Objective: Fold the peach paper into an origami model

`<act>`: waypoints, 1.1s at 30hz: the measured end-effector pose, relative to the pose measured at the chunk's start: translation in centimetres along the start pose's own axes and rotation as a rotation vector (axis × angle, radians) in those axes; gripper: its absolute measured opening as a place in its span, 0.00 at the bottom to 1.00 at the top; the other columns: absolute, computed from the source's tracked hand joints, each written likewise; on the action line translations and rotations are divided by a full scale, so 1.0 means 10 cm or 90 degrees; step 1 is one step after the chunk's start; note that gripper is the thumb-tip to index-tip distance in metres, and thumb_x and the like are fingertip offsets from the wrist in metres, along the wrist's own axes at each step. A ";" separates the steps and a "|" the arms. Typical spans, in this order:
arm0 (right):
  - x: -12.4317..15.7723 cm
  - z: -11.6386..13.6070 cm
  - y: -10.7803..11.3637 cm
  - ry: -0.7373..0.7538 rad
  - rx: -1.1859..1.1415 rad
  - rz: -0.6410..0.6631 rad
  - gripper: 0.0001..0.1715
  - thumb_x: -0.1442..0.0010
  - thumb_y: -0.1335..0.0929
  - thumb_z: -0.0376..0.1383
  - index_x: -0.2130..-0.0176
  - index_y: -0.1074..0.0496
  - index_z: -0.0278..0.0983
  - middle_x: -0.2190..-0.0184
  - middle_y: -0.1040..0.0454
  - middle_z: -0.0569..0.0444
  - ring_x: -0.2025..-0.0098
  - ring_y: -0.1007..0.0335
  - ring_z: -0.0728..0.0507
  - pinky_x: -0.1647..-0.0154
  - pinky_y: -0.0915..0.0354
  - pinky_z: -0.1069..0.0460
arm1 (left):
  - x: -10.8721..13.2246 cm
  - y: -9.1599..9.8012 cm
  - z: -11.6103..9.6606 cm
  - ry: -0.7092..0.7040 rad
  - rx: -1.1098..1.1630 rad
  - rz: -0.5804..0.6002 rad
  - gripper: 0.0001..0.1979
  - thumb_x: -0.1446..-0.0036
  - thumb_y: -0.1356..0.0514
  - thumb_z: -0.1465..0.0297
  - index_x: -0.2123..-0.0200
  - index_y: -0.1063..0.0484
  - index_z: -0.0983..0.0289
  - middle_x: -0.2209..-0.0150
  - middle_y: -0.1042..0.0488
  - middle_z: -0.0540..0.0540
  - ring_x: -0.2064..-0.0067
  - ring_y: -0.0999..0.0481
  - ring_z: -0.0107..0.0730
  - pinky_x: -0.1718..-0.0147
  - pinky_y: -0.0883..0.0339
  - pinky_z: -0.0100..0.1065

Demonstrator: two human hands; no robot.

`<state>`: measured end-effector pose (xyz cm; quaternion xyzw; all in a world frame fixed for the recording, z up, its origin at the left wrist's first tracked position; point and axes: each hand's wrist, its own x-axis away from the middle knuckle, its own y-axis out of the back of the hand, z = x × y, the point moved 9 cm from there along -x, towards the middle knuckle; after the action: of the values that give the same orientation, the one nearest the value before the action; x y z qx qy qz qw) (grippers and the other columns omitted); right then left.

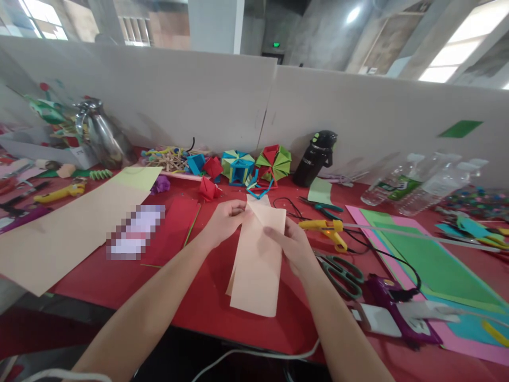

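Note:
A long strip of peach paper (256, 270) lies on the red table (202, 307) in front of me, folded at its far end. My left hand (226, 218) pinches the paper's top left corner, fingers curled onto it. My right hand (292, 245) grips the right edge near the top, thumb on the sheet. Both forearms reach in from the bottom of the view.
Green-handled scissors (342, 273) and a yellow glue gun (328, 229) lie just right of my right hand. Green and pink sheets (433, 265) and a purple glue gun (393, 302) are further right. A big tan sheet (67, 228) is left. Paper models (254, 167), a black bottle (316, 158) and a kettle (101, 135) stand by the partition.

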<state>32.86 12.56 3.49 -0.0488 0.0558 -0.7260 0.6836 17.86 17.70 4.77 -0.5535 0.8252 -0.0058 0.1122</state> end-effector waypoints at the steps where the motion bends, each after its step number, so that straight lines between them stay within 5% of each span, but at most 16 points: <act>1: 0.01 -0.01 0.00 -0.007 0.000 0.001 0.24 0.53 0.23 0.39 0.55 0.26 0.38 0.57 0.20 0.48 0.60 0.23 0.39 0.59 0.29 0.46 | 0.01 -0.02 -0.02 -0.006 -0.003 0.007 0.13 0.47 0.36 0.62 0.62 0.25 0.66 0.70 0.25 0.53 0.68 0.26 0.29 0.67 0.34 0.30; 8: 0.04 -0.05 -0.02 -0.024 0.003 -0.015 0.23 0.52 0.24 0.39 0.56 0.25 0.38 0.59 0.20 0.49 0.61 0.23 0.39 0.61 0.29 0.47 | 0.06 -0.01 -0.16 -0.055 -0.051 -0.044 0.12 0.48 0.35 0.62 0.71 0.27 0.66 0.73 0.28 0.50 0.71 0.30 0.25 0.72 0.39 0.26; 33: 0.08 -0.05 -0.07 -0.035 -0.031 -0.019 0.21 0.53 0.23 0.41 0.58 0.23 0.38 0.59 0.19 0.49 0.61 0.22 0.38 0.62 0.28 0.48 | 0.08 0.02 -0.14 -0.042 -0.091 -0.078 0.19 0.48 0.37 0.54 0.68 0.22 0.66 0.76 0.26 0.52 0.73 0.28 0.31 0.75 0.36 0.29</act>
<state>32.08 11.80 3.09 -0.0867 0.0539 -0.7327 0.6728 17.10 16.87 5.98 -0.6097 0.7838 0.0648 0.0988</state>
